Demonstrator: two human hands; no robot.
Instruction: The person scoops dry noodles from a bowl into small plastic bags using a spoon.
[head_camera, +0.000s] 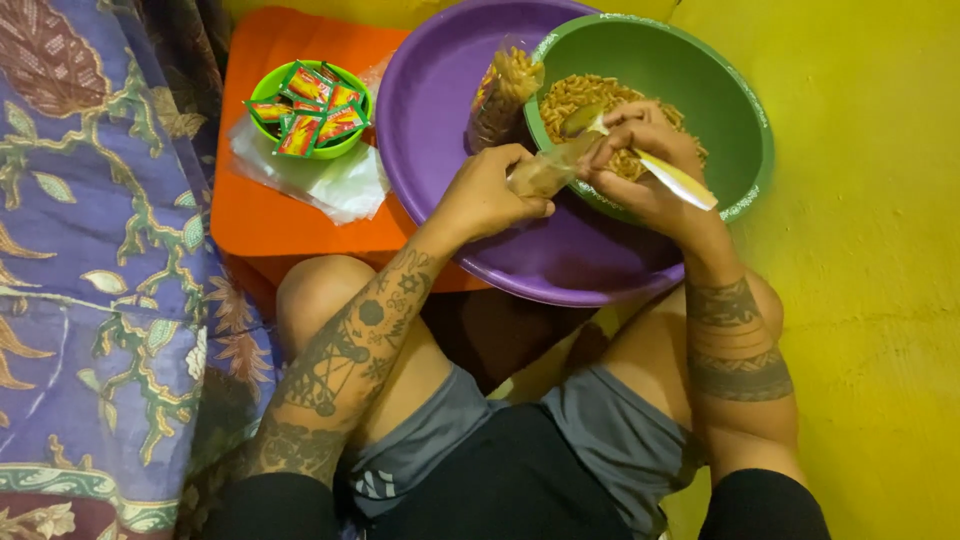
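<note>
Left hand (487, 192): grip clenched around a small clear plastic bag (548, 170), held at the near rim of the green bowl (740, 110); the bag lies tilted, its mouth towards the right hand, and some tan content shows through its wall.
Right hand (640, 160): grip grasping a pale spoon (672, 180); handle sticks out to the right past the knuckles; bowl end points at the bag mouth; the hand hovers over the green bowl, touching or nearly touching the left hand, cannot tell which.
Green bowl holds orange-yellow stick snacks (585, 95); it sits partly inside a larger purple basin (440, 120), on its right side.
A filled clear bag of snacks (503, 92) leans in the purple basin, just beside the green bowl's left rim.
Purple basin overlaps an orange stool (270, 215); on the stool, a small green bowl (355, 140) of red-and-green sachets (312, 108); a heap of clear plastic (330, 180) lies beside and under it.
Patterned purple cloth (90, 250) at left; yellow floor (870, 300) at right.
</note>
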